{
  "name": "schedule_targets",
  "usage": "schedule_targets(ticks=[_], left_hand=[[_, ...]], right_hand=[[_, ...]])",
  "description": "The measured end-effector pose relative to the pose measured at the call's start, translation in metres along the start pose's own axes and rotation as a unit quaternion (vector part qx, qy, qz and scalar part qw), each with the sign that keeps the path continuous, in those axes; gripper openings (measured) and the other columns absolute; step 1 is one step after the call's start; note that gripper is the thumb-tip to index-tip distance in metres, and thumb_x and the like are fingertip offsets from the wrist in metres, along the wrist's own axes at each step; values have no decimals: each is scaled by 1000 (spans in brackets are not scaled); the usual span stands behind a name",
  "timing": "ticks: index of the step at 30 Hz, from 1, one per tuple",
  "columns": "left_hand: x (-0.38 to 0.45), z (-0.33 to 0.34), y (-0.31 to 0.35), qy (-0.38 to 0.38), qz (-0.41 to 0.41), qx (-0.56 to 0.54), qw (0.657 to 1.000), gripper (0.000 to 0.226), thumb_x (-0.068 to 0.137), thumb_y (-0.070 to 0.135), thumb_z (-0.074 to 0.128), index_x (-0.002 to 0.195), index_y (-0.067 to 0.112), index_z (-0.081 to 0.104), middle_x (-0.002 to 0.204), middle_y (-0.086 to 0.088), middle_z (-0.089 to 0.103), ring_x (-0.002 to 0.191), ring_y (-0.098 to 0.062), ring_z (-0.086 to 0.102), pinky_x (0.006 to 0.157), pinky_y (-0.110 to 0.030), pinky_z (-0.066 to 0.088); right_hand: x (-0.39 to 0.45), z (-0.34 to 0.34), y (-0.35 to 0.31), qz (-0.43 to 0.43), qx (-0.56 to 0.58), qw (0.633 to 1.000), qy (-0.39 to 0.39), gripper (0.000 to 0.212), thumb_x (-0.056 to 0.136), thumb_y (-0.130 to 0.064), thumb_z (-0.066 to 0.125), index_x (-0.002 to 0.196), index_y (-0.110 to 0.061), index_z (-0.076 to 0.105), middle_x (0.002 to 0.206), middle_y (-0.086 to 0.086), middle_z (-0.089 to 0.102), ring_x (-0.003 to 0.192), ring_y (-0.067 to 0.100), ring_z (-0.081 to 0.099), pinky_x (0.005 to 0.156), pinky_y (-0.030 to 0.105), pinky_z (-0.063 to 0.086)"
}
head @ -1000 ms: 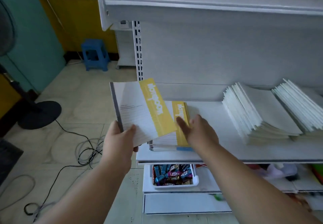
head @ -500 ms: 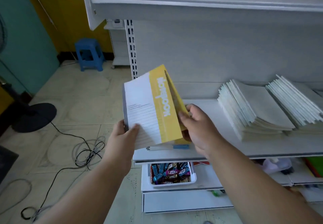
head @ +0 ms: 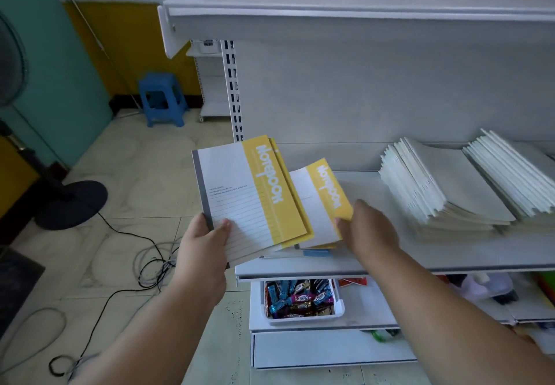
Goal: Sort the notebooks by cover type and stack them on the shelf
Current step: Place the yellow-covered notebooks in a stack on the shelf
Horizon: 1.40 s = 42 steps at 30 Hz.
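My left hand (head: 207, 243) grips the lower corner of two yellow-and-white notebooks (head: 240, 195), held fanned above the left end of the white shelf (head: 390, 261). My right hand (head: 365, 228) holds the edge of a third yellow-and-white notebook (head: 319, 201), tilted up over a low stack with a blue cover edge (head: 316, 253) on the shelf. Two slanted stacks of plain pale-covered notebooks, one (head: 444, 186) and another (head: 516, 174), rest further right on the same shelf.
An upper shelf (head: 330, 9) overhangs. Below, a white bin of wrapped candies (head: 301, 300) sits on a lower shelf. Black and grey cables (head: 150, 261), a fan base (head: 72, 204) and a blue stool (head: 162, 99) are on the tiled floor at left.
My right hand passed a second notebook into the left hand's bundle and now lifts another from the stack. The view has shifted slightly.
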<state>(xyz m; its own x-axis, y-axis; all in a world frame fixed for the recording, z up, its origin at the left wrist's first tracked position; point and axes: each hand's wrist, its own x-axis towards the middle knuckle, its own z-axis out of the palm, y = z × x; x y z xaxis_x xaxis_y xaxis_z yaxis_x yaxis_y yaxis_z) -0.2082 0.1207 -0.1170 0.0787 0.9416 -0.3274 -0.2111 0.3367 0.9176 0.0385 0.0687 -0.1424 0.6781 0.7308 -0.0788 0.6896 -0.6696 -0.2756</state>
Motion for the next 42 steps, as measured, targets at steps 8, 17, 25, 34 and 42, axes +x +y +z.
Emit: schedule_targets(ticks=[8, 17, 25, 34, 42], left_hand=[[-11, 34, -2, -64, -6, 24, 998, 22, 99, 8, 55, 110, 24, 67, 107, 0, 74, 90, -20, 66, 83, -38, 57], [-60, 105, -23, -220, 55, 152, 962, 47, 98, 8, 54, 120, 49, 58, 113, 20, 71, 109, -11, 66, 99, -39, 50], [-143, 238, -67, -284, 88, 207, 932, 42, 97, 7, 50, 119, 43, 56, 103, 16, 72, 90, -9, 69, 68, -27, 58], [-242, 422, -143, -334, 63, 262, 903, 29, 96, 11, 49, 115, 32, 56, 103, 10, 68, 93, -11, 65, 75, -29, 53], [-233, 546, -174, -356, 85, 286, 886, 35, 94, 8, 42, 117, 33, 47, 97, 21, 60, 87, 0, 57, 59, -16, 49]], right_hand=[[-44, -37, -13, -10, 596, 794, -123, 13, 101, -11, 51, 92, -16, 58, 80, 4, 65, 62, 12, 59, 55, 23, 47], [-42, -95, 62, 41, 565, 824, -16, 45, 77, -63, 62, 89, -20, 63, 82, 13, 61, 74, 22, 56, 70, 38, 47], [-43, -147, 207, 51, 465, 872, 141, 18, 101, -33, 50, 90, -18, 50, 79, 5, 60, 68, 20, 56, 65, 32, 46], [-27, -216, 418, 116, 413, 895, 124, 18, 101, -30, 47, 108, -14, 49, 81, 3, 54, 69, 19, 52, 64, 33, 42], [66, -251, 512, 114, 267, 946, 144, 21, 96, -32, 54, 95, -12, 58, 85, 5, 66, 72, 18, 65, 62, 29, 48]])
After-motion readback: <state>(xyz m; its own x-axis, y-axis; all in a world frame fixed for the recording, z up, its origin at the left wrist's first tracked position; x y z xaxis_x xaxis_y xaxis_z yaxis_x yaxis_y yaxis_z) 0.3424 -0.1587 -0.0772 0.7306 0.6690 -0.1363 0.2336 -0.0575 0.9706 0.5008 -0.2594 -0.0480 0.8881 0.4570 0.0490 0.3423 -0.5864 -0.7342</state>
